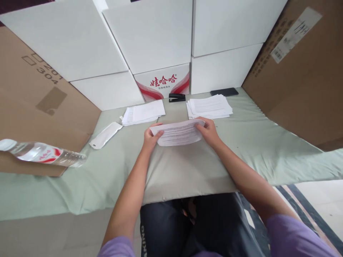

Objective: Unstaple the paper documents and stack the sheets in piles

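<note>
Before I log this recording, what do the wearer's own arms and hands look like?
The left hand and right hand are ungloved. The left forearm and right forearm are uncovered, with no watch, band or cable visible. The left sleeve and right sleeve are short and purple, with no marking visible.

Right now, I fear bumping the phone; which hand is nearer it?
Right: the right hand is this side of the phone, papers between; the left hand is farther left.

The held sheet (180, 134) is printed too small to read.
</note>
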Demonstrator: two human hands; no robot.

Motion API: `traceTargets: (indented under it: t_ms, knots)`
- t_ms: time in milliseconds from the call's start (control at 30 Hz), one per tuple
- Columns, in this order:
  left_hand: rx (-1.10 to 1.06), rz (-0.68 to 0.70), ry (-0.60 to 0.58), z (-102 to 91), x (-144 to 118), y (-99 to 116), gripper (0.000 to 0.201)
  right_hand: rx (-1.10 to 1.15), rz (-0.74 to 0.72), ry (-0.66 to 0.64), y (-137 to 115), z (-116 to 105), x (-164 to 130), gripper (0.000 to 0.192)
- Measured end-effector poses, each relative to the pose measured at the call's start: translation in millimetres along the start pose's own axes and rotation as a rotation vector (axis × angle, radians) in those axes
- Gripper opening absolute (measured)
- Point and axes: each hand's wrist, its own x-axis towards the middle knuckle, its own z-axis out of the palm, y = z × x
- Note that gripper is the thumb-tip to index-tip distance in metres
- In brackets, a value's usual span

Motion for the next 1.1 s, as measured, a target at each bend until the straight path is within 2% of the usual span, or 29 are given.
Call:
traceTargets:
  t_ms: [100,233,267,400,533,633,800,900,967,1033,1100]
  knots:
    - [0.009,-0.059,-0.088,3.2,-3,0,0.056,-0.009,-0.003,-0.001,2,1,0,0.018]
    - [0.064,-0.044,-0.194,10.2,-7,5,0.061,-0.032,-0.034,0.043,3,1,-1,0.021]
    - [0.08,-0.044,-0.189,11.6,-7,6,0.06,-0.043,-0.031,0.045,3,1,-1,0.022]
    - [0.066,-0.046,-0.049,13.1,-5,2,0.058,-0.076,-0.029,0.104,5,1,-2,0.024]
    - [0.105,-0.044,-0.077,12.5,-3,-2,0.061,-0.104,-0.045,0.065,7,2,-2,0.025]
    - [0.143,-0.024,-0.077,14.0,-3,-4,0.06,-0.133,-0.05,0.089,8,3,-2,0.026]
    - [0.167,-0.034,-0.063,14.8,-1,-7,0.057,-0.124,-0.026,0.02,9,2,-1,0.024]
    - [0.18,-0.168,-0.046,8.4,2,-7,0.058,0.003,0.012,0.143,8,-7,5,0.024]
    - [0.189,-0.29,-0.113,2.2,3,-6,0.058,0.056,0.054,0.253,10,-16,12,0.022]
    - [0.199,-0.374,-0.19,-3.1,3,-2,0.058,-0.002,0.096,0.315,14,-27,18,0.017]
    - [0.22,-0.407,-0.216,-6.1,2,2,0.058,-0.153,0.116,0.322,22,-36,22,0.015]
